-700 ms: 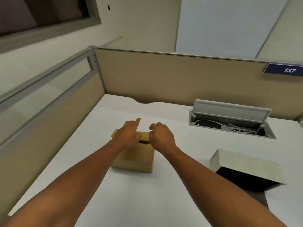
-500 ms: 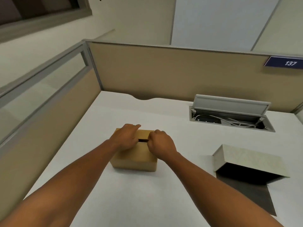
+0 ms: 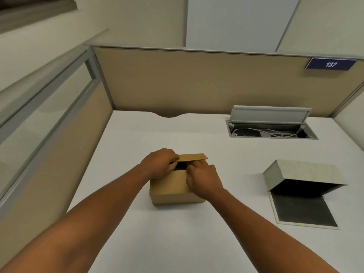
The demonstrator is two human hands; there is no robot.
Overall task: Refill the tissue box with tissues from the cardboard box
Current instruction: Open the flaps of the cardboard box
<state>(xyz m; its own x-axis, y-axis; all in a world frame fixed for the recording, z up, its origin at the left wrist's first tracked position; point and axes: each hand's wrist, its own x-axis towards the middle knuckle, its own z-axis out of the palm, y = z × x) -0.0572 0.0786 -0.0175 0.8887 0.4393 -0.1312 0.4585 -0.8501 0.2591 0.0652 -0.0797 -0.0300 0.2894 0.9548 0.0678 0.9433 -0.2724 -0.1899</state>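
The cardboard box (image 3: 173, 189) sits on the white desk (image 3: 137, 243), near the middle of it, with both of the person's hands on its top. Its far flap (image 3: 192, 157) is lifted a little and tilts up toward the partition, and a dark gap shows between that flap and the near part of the top. What lies inside the box cannot be seen.

The left hand (image 3: 160, 163) rests on the left end of the box top, fingers curled at the edge of the raised flap beside the gap. It is partly closed on the cardboard, though how firm the hold is cannot be told. The right hand (image 3: 204, 179) lies on the right end of the box top, fingers bent down at the edge of the opening and touching the cardboard; it is likewise half curled, with nothing else in it.

To the right of the cardboard box, well apart from it, the tissue box (image 3: 303, 173) lies on the desk with its pale cover tipped up and its dark inside showing; its flat base (image 3: 303, 211) lies toward the near edge. Beyond the cardboard box and to the right, a cable hatch (image 3: 271, 123) in the desk stands open with white cables in it. Behind that runs the tan partition (image 3: 197, 81), bearing a blue plate (image 3: 331, 64) marked 137.
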